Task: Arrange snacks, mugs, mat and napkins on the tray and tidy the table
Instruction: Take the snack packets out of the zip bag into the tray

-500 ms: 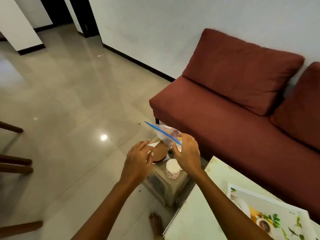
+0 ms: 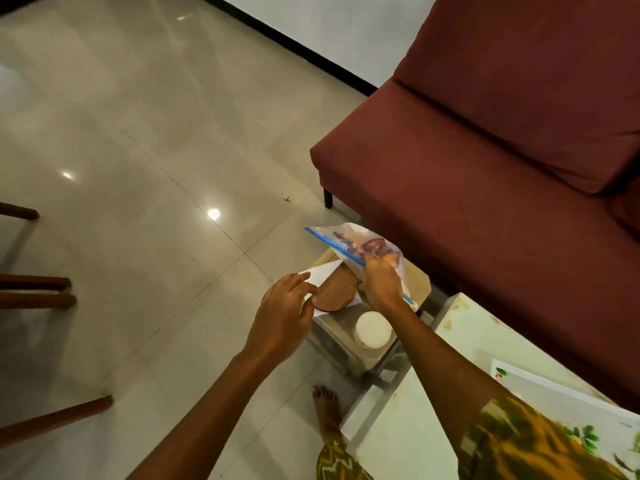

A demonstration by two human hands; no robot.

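Note:
My right hand (image 2: 381,284) grips a clear zip bag of snacks (image 2: 360,242) by its blue seal, holding it tilted above a small side table (image 2: 417,278). My left hand (image 2: 282,313) rests on the edge of a round woven brown mat (image 2: 337,289), its fingers touching the white napkin (image 2: 322,273) that lies under the mat. A white mug (image 2: 373,329) stands on the side table just below my right wrist. The flowered tray (image 2: 568,393) lies on the larger pale table (image 2: 415,438) at the lower right, partly hidden by my sleeve.
A dark red sofa (image 2: 485,150) stands right behind the side table. Wooden chair legs (image 2: 38,292) reach in from the left over the glossy tiled floor (image 2: 138,168). My bare foot (image 2: 325,407) is on the floor beside the pale table.
The view has tilted downward and closer. My left hand has come to the mat and napkin edge. My right hand still holds the snack bag above the side table.

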